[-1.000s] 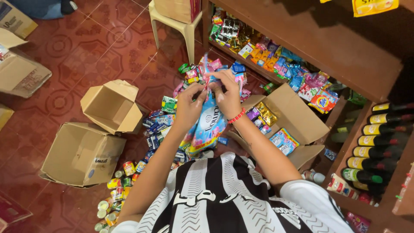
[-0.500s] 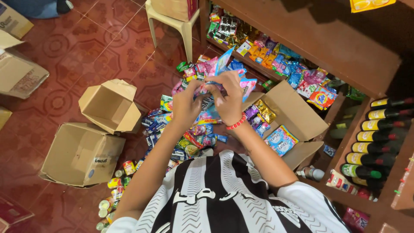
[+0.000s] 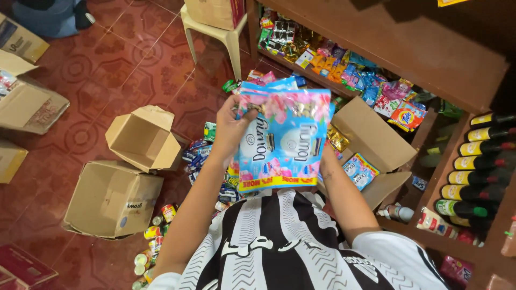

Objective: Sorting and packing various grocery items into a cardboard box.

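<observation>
Red patterned tile floor [image 3: 107, 59], wooden shelving to the right of the hands. Left hand [image 3: 232, 126] is closed on the left edge of a sheet of blue-and-pink sachets [image 3: 284, 139], fingers wrapped round it, sheet held up flat facing the camera. Right hand sits behind the sheet's right side, hidden; can't tell its grip. Open cardboard box [image 3: 376, 147] just right of the sheet, more sachets inside. Two open cartons [image 3: 123, 172] left of the left hand, well apart. Dark bottles [image 3: 478, 161] racked far right.
</observation>
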